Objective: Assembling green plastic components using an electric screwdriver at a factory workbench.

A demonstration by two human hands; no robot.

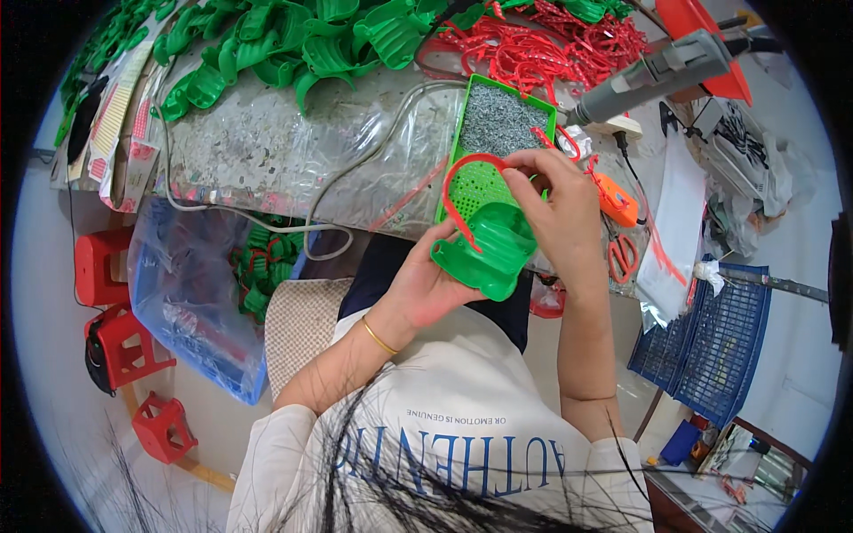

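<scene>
A curved green plastic piece (pixel 489 253), shaped like a small shell with a scalloped edge, rests in my left hand (pixel 425 282), whose fingers and thumb are closed around its left side. A bent red plastic strip (pixel 451 188) arches above it, with its lower end lying against the green piece; whether it is fixed there I cannot tell. The strip's upper end is pinched between thumb and fingertips of my right hand (pixel 562 200). Behind both hands stands a green tray (pixel 464 115), holding small grey metal parts (pixel 505 120) at its far end and showing a perforated bottom nearer me.
A grey powered screwdriver (pixel 649 78) slants in from the right. Green pieces (pixel 302 40) and red strips (pixel 533 49) are heaped behind. Orange-handled scissors (pixel 624 258) and an orange tool (pixel 616 199) lie right. A grey cable (pixel 315 209) loops over the table edge; a blue bin (pixel 253 377) stands left.
</scene>
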